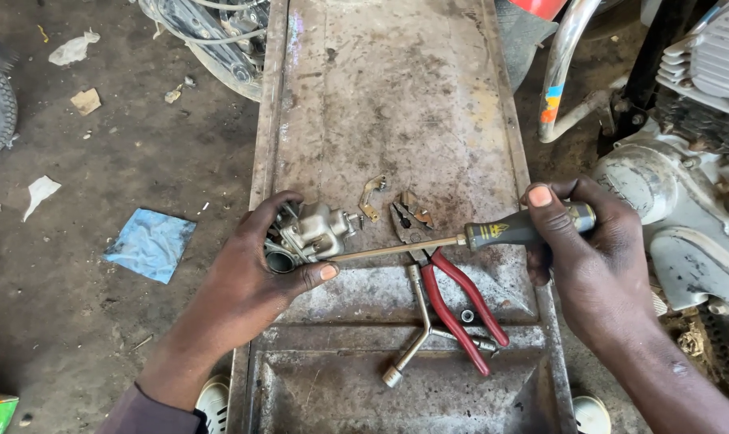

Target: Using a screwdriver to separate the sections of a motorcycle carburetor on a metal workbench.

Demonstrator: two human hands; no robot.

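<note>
A worn, rusty metal bench is standing on the dirt floor of a motorcycle workshop, and a carburetor is being worked on over it.

The left hand is clamping the small silver carburetor just above the near-middle of the bench, fingers wrapped round its body, while the right hand is gripping the dark handle of a screwdriver, fist closed, its shaft pointing left with the tip meeting the carburetor's side. Judging by the loose brass bits lying just beyond it, the carburetor is already off the bike and partly stripped, with more screw work going on. Red-handled pliers and a Y-shaped socket wrench are lying nearer, untouched. A motorcycle engine is sitting to the right; a blue rag is lying on the floor to the left.
</note>
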